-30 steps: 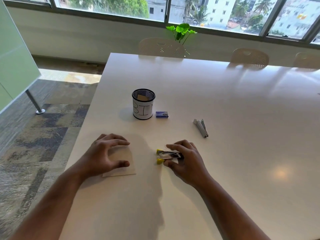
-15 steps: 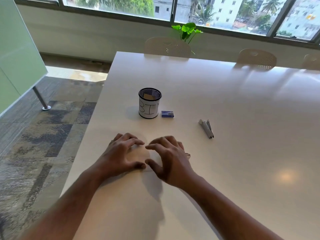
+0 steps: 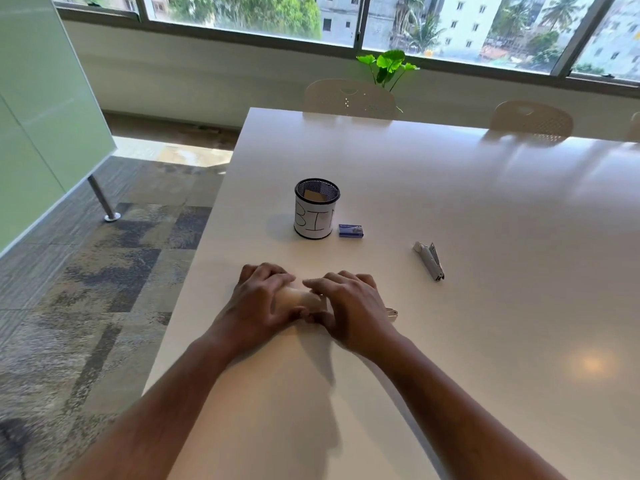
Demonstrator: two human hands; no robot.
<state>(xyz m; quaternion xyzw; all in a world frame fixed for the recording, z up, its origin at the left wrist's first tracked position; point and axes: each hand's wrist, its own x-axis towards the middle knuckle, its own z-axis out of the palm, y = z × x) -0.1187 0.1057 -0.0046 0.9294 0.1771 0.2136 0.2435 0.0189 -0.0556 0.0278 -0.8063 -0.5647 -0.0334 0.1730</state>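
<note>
Both forearms show bare from the lower edge of the view up to the wrists, with no cloth on them. The left hand (image 3: 263, 299) and the right hand (image 3: 349, 306) are bare as well. The wide-angle view makes the arms look long and broad near the bottom edge.

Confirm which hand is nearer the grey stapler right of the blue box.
Right. The right hand is left of the grey stapler, apart from it; the left hand lies farther left, past the right one. Both hold the tan card.
</note>
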